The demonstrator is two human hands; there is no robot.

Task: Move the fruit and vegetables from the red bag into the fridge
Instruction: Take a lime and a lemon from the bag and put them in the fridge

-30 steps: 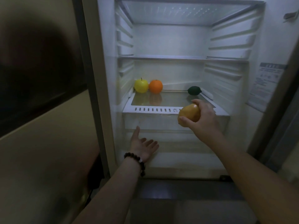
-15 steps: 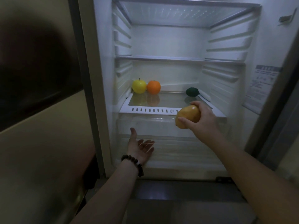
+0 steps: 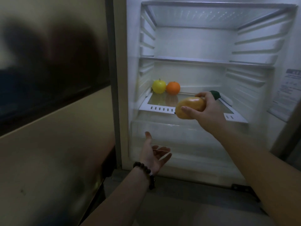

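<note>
Head view: right hand (image 3: 206,111) fingers around yellow-orange fruit (image 3: 189,108), left hand (image 3: 154,156) fingers loosely spread.

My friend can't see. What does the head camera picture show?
A right hand holds a yellow fruit at an open fridge. An apple and orange sit on its shelf. The left hand waits open below.

Yellow apple (image 3: 159,86), orange orange (image 3: 173,88), golden-yellow mango (image 3: 189,108), white fridge (image 3: 187,44).
</note>
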